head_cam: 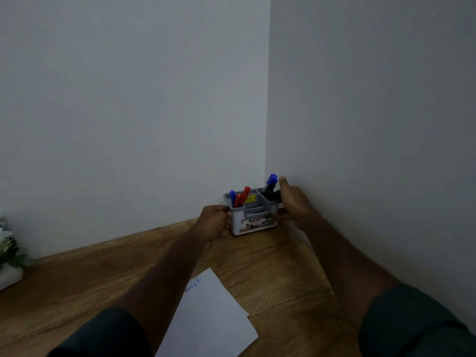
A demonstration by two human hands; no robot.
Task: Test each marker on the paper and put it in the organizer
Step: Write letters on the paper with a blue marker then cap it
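Observation:
A small grey organizer stands in the far corner of the wooden table, against the walls. Red and blue markers stand in its left compartment, and a blue-capped marker leans in its right rear compartment. My left hand grips the organizer's left side with curled fingers. My right hand holds its right side, thumb raised above the rim. A white sheet of paper lies near me between my forearms, with faint blue scribbles at its top corner.
White walls meet right behind the organizer. A white pot with flowers stands at the left edge of the table.

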